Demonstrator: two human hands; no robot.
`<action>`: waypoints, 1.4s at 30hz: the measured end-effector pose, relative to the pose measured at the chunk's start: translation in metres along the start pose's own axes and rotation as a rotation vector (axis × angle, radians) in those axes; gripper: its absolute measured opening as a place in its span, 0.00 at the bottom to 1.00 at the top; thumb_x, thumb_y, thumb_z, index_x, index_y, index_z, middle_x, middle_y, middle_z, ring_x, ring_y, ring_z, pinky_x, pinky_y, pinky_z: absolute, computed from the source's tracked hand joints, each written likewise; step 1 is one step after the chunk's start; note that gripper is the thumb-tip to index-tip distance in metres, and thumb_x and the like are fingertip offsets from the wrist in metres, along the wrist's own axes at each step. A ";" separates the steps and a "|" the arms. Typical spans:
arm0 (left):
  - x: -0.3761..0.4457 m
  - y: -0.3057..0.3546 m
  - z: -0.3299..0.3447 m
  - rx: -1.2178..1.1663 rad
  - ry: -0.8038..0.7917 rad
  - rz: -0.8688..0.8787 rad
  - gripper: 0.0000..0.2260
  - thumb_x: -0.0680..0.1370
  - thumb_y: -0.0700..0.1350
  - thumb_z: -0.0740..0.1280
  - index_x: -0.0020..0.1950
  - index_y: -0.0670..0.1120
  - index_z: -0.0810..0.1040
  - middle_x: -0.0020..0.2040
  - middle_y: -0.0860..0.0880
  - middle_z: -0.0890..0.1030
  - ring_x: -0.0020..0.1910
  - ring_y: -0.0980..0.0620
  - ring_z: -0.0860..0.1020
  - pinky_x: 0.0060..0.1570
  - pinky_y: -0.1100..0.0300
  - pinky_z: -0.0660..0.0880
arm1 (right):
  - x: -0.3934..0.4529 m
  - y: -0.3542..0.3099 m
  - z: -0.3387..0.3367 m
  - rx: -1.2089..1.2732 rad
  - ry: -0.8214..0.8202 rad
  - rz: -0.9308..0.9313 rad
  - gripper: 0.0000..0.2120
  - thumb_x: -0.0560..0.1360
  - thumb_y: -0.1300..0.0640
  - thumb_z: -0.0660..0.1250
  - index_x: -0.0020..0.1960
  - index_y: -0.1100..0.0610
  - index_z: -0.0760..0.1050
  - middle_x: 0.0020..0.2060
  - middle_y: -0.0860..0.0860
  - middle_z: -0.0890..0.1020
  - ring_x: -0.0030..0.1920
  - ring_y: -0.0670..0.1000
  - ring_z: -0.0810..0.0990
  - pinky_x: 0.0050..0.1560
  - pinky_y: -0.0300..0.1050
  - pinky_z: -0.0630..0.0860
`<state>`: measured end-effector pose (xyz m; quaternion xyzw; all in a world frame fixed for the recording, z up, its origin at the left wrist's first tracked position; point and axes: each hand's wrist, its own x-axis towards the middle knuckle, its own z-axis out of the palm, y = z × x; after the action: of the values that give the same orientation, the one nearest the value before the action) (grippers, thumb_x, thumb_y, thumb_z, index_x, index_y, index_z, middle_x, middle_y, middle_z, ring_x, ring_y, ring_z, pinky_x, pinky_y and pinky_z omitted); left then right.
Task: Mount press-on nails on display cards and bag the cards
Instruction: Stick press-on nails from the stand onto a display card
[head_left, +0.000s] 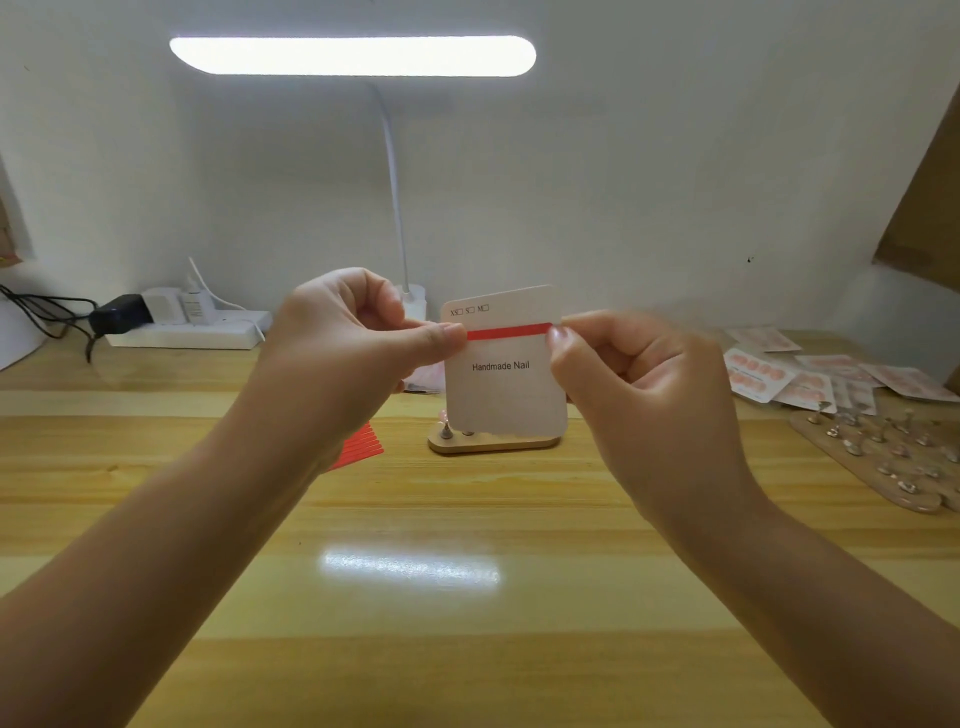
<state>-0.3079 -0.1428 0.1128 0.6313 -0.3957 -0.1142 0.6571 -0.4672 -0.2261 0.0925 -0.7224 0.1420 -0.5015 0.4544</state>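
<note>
While my left hand (358, 332) pinches the card (504, 384) above the stand (493, 444) and my right hand (623, 364) pinches the strip (509, 331) end, skewed tape is my risk: uneven pull wrinkles it.

I hold a white display card (505, 379) upright above the wooden table (467, 649), the words "Handmade Nail" facing me. My left hand (358, 332) pinches its left edge with the thumb on the red strip (509, 331) that crosses the card. My right hand (639, 374) pinches the right edge at the strip's other end. Behind the card stands a small wooden nail stand (493, 444). Red strips (363, 447) lie by my left wrist. Finished cards (810, 374) and a pegged board (883, 457) lie far right, under the lamp (353, 55).
</note>
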 end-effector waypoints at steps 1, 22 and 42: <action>0.000 0.000 0.000 0.008 0.004 0.006 0.17 0.62 0.43 0.79 0.34 0.47 0.69 0.33 0.46 0.83 0.26 0.56 0.74 0.26 0.65 0.73 | 0.000 0.000 0.000 0.012 -0.004 -0.003 0.09 0.75 0.62 0.66 0.40 0.56 0.83 0.27 0.48 0.81 0.27 0.40 0.76 0.28 0.31 0.70; 0.001 -0.004 0.002 -0.306 -0.273 -0.203 0.10 0.79 0.47 0.61 0.51 0.44 0.80 0.44 0.47 0.85 0.40 0.51 0.82 0.38 0.59 0.80 | 0.010 0.005 -0.007 0.074 0.061 0.047 0.09 0.73 0.56 0.66 0.41 0.53 0.84 0.37 0.59 0.84 0.42 0.66 0.82 0.42 0.65 0.80; -0.004 -0.025 0.014 -0.005 -0.053 0.113 0.08 0.78 0.42 0.67 0.43 0.52 0.83 0.40 0.53 0.86 0.40 0.57 0.83 0.43 0.62 0.80 | 0.015 0.022 -0.005 0.157 -0.185 0.305 0.07 0.79 0.61 0.65 0.46 0.60 0.80 0.37 0.51 0.86 0.37 0.50 0.85 0.35 0.37 0.78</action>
<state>-0.3118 -0.1550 0.0866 0.6029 -0.4476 -0.0944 0.6536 -0.4597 -0.2505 0.0845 -0.6978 0.1679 -0.3677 0.5914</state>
